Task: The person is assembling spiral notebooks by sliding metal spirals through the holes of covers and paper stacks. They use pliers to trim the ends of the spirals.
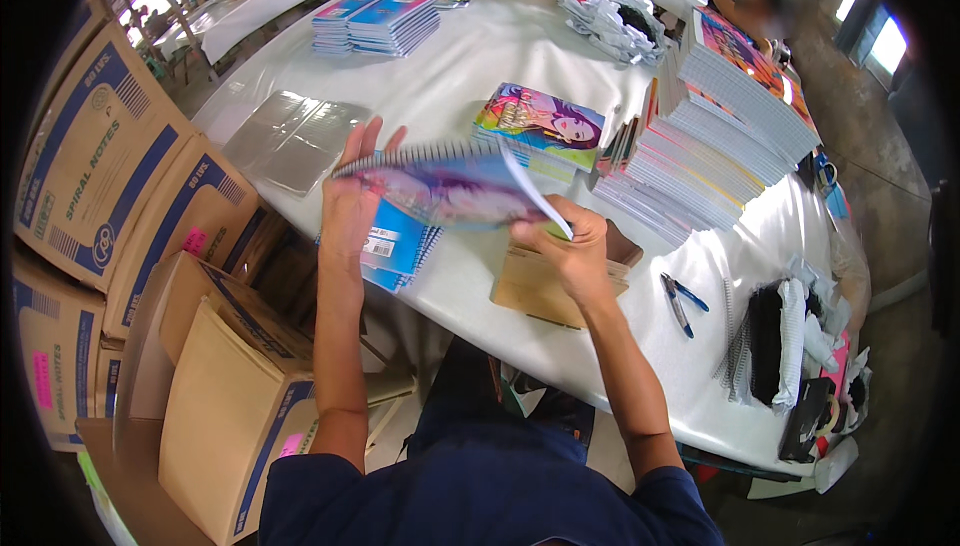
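A spiral notebook (pixel 450 186) with a colourful cover is tilted in the air above the table, blurred by motion. My right hand (pixel 575 246) pinches its right end, where the white pages bow out. At the wire-bound left end my left hand (pixel 348 201) holds it, some fingers stretched up behind it. Below the notebook lie blue-backed spiral notebooks (pixel 395 246), partly covered. A tan cardboard piece (pixel 535 291) sits under my right hand. Just beyond stands a short stack of notebooks with an illustrated cover (pixel 545 121).
Tall notebook stacks (pixel 700 146) lean at the right. Two pens (pixel 680 306) and a heap of wrapping scraps (pixel 785 336) lie nearer. Plastic sheets (pixel 290 141) and blue notebook stacks (pixel 375 24) occupy the left and far table. Cartons (pixel 110 156) crowd the left; another person (pixel 765 11) is at far right.
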`<action>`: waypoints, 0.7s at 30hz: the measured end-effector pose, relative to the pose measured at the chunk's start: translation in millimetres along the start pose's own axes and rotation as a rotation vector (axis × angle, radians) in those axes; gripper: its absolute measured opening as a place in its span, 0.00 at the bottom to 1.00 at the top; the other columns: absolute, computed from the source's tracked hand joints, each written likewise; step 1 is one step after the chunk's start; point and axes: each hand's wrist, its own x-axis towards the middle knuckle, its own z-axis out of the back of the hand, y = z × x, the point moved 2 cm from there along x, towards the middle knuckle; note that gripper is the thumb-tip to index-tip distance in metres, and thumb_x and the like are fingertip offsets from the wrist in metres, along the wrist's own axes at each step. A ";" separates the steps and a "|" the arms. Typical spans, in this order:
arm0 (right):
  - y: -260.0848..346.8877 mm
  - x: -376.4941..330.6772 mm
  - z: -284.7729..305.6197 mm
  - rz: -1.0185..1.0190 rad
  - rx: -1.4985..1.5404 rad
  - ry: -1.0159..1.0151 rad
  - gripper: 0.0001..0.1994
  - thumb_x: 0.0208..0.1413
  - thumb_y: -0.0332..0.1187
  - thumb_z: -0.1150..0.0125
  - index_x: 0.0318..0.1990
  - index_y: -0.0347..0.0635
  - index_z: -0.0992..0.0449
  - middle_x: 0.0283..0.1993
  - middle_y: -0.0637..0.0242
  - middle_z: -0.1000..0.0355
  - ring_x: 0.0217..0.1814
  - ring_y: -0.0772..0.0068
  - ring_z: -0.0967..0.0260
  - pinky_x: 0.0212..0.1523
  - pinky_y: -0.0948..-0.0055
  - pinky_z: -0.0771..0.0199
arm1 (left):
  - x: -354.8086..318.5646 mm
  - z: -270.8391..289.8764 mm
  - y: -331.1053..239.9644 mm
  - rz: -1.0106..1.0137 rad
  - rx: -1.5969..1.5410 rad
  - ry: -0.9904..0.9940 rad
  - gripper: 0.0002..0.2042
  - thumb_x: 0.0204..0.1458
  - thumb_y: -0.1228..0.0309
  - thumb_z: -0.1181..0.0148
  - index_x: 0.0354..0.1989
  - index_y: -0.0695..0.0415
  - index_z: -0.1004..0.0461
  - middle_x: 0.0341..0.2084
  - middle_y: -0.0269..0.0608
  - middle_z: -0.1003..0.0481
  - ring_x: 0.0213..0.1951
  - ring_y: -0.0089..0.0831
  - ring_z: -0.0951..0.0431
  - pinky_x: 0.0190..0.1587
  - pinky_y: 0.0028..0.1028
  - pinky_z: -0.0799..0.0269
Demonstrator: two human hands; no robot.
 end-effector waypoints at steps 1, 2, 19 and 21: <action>5.6 4.5 -12.6 0.071 -0.064 -0.107 0.18 0.44 0.23 0.30 0.46 0.38 0.23 0.44 0.62 0.23 0.47 0.69 0.26 0.50 0.72 0.29 | 0.7 5.6 -6.2 0.038 0.209 -0.116 0.25 0.60 0.59 0.47 0.64 0.56 0.37 0.62 0.41 0.35 0.65 0.49 0.41 0.66 0.45 0.45; 13.3 8.5 -25.3 0.136 -0.133 -0.220 0.13 0.45 0.21 0.33 0.41 0.38 0.21 0.40 0.61 0.22 0.40 0.68 0.24 0.44 0.72 0.25 | 2.1 8.9 -17.3 0.158 0.471 -0.266 0.28 0.60 0.58 0.47 0.66 0.58 0.40 0.64 0.42 0.38 0.66 0.38 0.41 0.67 0.37 0.47; -6.0 -26.5 -76.0 0.193 -0.766 0.663 0.24 0.55 0.41 0.40 0.58 0.41 0.31 0.59 0.53 0.34 0.62 0.50 0.36 0.61 0.56 0.36 | 33.7 -62.2 76.3 0.147 1.453 0.399 0.35 0.49 0.71 0.37 0.68 0.44 0.43 0.69 0.39 0.48 0.71 0.46 0.56 0.68 0.50 0.55; 28.5 -28.0 -57.6 -0.035 -0.517 0.858 0.22 0.56 0.40 0.40 0.56 0.39 0.29 0.54 0.53 0.29 0.58 0.52 0.32 0.58 0.58 0.33 | 58.2 -58.6 151.5 -0.009 1.510 0.403 0.36 0.49 0.67 0.35 0.68 0.44 0.44 0.70 0.36 0.49 0.72 0.44 0.56 0.68 0.55 0.58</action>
